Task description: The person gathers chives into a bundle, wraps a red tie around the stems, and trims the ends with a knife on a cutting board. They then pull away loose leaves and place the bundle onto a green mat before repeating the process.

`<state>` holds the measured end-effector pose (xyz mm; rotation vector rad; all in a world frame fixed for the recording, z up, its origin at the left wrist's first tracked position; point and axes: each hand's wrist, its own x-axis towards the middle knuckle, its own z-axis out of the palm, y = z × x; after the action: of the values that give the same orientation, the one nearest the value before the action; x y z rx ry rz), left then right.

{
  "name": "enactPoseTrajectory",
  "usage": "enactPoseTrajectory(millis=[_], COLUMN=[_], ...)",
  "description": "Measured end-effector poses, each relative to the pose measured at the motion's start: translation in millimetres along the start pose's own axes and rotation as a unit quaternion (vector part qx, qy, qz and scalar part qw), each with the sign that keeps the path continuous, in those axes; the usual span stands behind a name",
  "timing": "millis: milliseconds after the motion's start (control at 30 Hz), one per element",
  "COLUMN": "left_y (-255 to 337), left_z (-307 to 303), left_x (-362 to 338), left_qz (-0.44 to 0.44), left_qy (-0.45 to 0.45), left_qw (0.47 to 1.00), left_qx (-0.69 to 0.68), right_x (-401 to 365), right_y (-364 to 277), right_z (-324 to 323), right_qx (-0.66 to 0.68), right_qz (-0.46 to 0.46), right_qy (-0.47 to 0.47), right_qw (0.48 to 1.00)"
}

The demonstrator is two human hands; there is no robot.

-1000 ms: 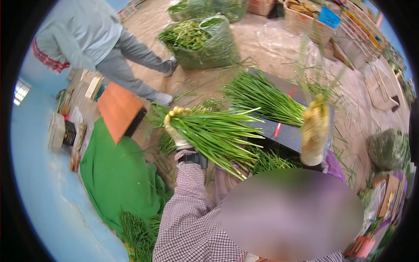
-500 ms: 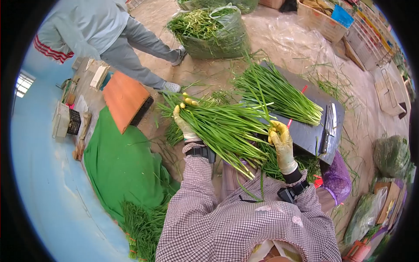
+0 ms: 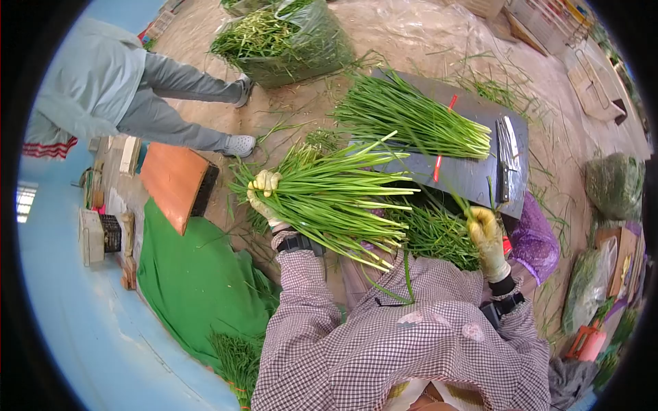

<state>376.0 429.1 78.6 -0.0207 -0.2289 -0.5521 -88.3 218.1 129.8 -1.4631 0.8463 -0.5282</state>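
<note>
My left hand [image 3: 265, 190], in a yellowed glove, is closed round the leafy part of a bunch of green stalks [image 3: 343, 205], whose pale ends fan out to the right. My right hand [image 3: 485, 229], gloved too, has its fingers curled together at the near edge of a dark board [image 3: 473, 185], with a few thin green blades at the fingertips. On the board lie another bunch of stalks [image 3: 425, 123], red ties [image 3: 437, 168] and a knife with a black handle [image 3: 505, 183]. Loose greens [image 3: 439, 236] are heaped below the board.
Someone in grey trousers [image 3: 171, 82] stands at the upper left. A clear bag of greens [image 3: 295, 48] is beyond. An orange board [image 3: 175, 181] and green cloth [image 3: 199, 274] lie to the left. Crates [image 3: 593, 85] and bagged greens [image 3: 615, 185] are on the right.
My right hand has moved right, away from the bunch, with thin blades at its fingers. My left hand has shifted left and down with the bunch. The view has turned somewhat.
</note>
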Motion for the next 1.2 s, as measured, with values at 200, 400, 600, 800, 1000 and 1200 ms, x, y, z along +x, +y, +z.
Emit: enactPoseTrajectory(millis=[200,400,600,800,1000,1200], left_y=[-0.4,-6.9,10.2,7.1,-13.7,3.8], left_z=[-19.6,-1.8,-6.4,-22.6,-8.7,-0.9], left_x=[2.0,6.0,6.0,-5.9,-8.1,-9.1], left_qz=[-0.034,-0.047,-0.067,-0.044,-0.028,0.045], left_qy=[-0.006,-0.032,0.013,0.023,-0.019,0.036], left_qw=[0.999,0.998,0.997,0.998,0.999,0.998], left_qx=[-0.014,-0.041,0.048,0.031,-0.016,0.018], right_x=[-10.1,86.7,109.1,104.0,98.5,77.7], right_y=[16.9,-23.1,-48.4,31.0,2.7,-1.2], right_z=[1.4,112.5,131.5,110.0,154.4,110.7], right_qx=[-0.529,0.051,0.073,0.061,-0.023,-0.101], right_qz=[-0.05,-0.116,-0.059,-0.083,-0.242,-0.135], right_qy=[-0.13,-0.069,-0.006,-0.046,-0.192,-0.064], right_qw=[0.837,0.99,0.996,0.994,0.951,0.984])
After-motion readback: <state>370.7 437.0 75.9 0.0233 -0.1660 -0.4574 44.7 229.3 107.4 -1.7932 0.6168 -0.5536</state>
